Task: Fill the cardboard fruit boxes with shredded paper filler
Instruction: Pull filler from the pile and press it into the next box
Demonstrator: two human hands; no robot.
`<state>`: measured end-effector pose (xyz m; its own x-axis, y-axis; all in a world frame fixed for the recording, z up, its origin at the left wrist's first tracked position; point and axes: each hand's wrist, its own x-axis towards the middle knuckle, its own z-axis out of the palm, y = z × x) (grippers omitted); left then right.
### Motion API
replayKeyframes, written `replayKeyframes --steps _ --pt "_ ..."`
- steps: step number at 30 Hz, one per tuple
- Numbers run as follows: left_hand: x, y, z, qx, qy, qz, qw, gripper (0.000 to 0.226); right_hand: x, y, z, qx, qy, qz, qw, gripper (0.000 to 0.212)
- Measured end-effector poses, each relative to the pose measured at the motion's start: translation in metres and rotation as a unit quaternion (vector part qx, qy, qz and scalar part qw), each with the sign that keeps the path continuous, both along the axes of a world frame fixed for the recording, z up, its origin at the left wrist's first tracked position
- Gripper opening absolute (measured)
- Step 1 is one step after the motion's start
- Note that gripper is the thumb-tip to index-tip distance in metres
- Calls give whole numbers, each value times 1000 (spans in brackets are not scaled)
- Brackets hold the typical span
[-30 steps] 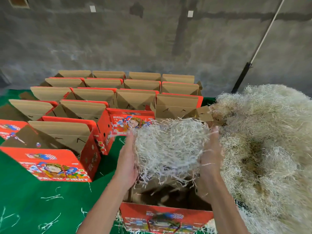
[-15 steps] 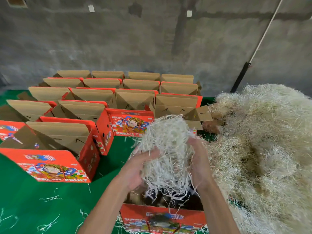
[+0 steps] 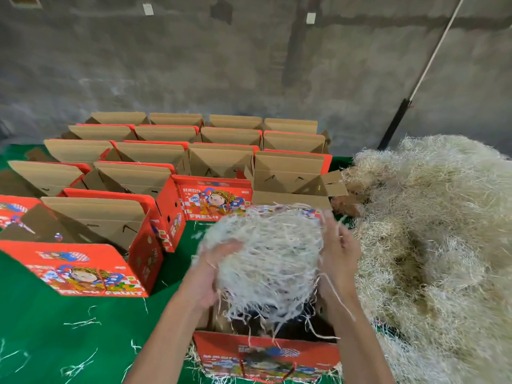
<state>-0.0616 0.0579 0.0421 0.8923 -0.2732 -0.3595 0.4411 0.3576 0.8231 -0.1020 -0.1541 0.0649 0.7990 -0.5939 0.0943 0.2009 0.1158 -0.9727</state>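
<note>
A loose clump of white shredded paper hangs between my two hands, just above an open red fruit box at the bottom centre. My left hand, blurred by motion, grips the clump's lower left side with its thumb over the front. My right hand presses the clump's right side with its fingers straight and pointing up. Strands dangle from the clump into the box's dark inside. A big pile of the same shredded paper lies to the right.
Several open red and brown fruit boxes stand in rows on the green cover, left and behind. One with its flaps out borders the pile. Loose strands lie on the cover. A grey wall and a leaning pole are behind.
The clump, squeezed narrow half a second ago, has spread wide again. My hands have moved apart and my right hand's fingers have straightened.
</note>
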Motion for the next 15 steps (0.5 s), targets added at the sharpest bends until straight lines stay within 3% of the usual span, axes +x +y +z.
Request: replayKeyframes --steps 2,4,6,8,10,12,14,15 --pt "7 14 1 1 -6 15 1000 140 -4 -16 0 -12 12 -34 999 48" --pt "6 17 5 76 -22 -2 997 150 -9 -25 -1 -57 14 -29 998 50" --pt "-2 12 6 110 -19 -51 992 149 -14 -22 -3 -98 56 17 993 58" --pt "-9 7 6 74 -11 -74 994 139 -19 -14 -8 -95 105 96 985 87" --pt "-16 -1 8 41 -13 -87 995 104 -22 -3 -14 -108 161 161 968 95" --pt "-21 -13 2 90 -18 -100 991 86 -26 11 -20 -137 206 202 948 97" --pt "-25 -22 -17 153 -19 -111 982 106 -32 24 -33 -173 205 195 944 96" --pt "-28 -25 -24 191 -15 -110 975 123 -37 28 -43 -196 180 181 947 83"
